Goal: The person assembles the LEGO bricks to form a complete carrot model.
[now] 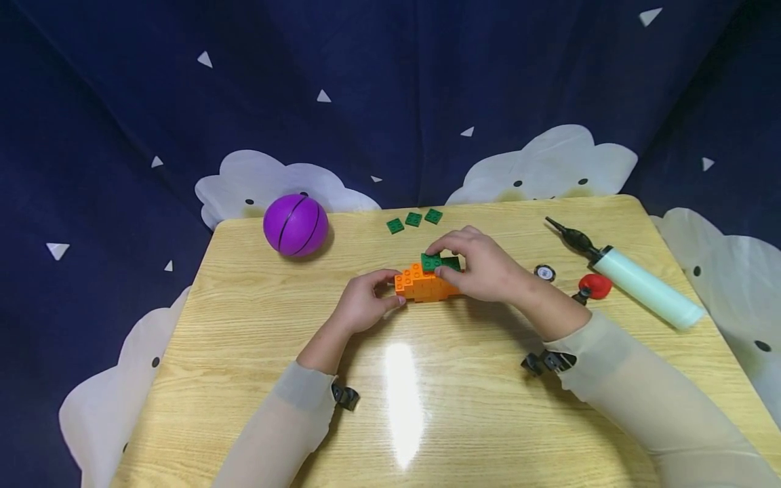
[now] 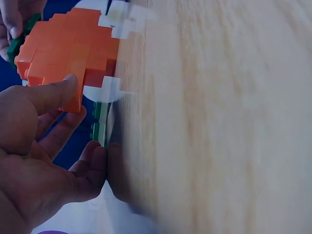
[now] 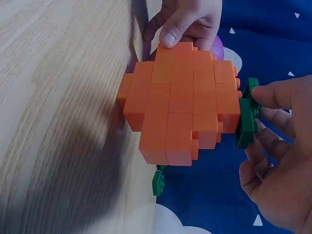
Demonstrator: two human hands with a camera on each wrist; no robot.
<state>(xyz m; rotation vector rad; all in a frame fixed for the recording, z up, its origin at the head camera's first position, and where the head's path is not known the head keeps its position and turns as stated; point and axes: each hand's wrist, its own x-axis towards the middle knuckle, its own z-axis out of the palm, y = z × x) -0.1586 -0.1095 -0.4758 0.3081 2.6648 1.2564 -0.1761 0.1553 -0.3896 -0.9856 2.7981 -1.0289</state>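
Observation:
An orange body of stacked toy bricks (image 1: 430,287), stepped along its edges, stands upright near the middle of the table. My left hand (image 1: 361,301) pinches its left end between thumb and fingers, as the left wrist view also shows. On its top are green bricks (image 3: 246,127), two of them visible in the right wrist view, one overlapping the other. My right hand (image 1: 488,268) grips the green brick (image 1: 430,262) at the top with thumb and fingertips. Whether that brick is fully seated on the orange studs I cannot tell.
Three loose green bricks (image 1: 413,219) lie by the table's far edge. A purple ball (image 1: 295,226) sits at the back left. To the right are a pale green hand pump (image 1: 648,287), a red object with a black part (image 1: 595,286) and a black-and-white round chip (image 1: 544,273).

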